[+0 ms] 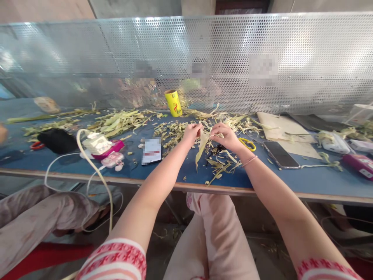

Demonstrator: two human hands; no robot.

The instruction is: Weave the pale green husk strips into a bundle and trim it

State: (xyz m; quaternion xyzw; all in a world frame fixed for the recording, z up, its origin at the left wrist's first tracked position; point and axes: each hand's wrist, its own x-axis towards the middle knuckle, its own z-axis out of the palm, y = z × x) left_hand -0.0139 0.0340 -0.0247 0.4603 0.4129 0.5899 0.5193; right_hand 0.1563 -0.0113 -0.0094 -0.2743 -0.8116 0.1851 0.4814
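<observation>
Above the blue table, my left hand (pixel 192 133) pinches the top of a pale green, dry-looking leaf strip (pixel 201 147) that looks like corn husk. My right hand (pixel 225 137) is closed on the strip's right side, a short way from the left hand. The strip's narrow tip hangs down towards the table. Under and behind my hands lie curled plant pieces (pixel 171 134). Close to my right wrist are yellow-handled scissors (pixel 247 144), their blades hidden. More loose leaves (pixel 220 169) lie below my right hand.
A perforated metal screen (pixel 116 62) runs along the back. By it leans a yellow roll (pixel 173 103). Left are a leaf pile (pixel 122 122), a phone (pixel 152 151) and a cable (pixel 94 161). Right are another phone (pixel 281 154) and cardboard (pixel 282 126). Someone's legs (pixel 49 217) are at left.
</observation>
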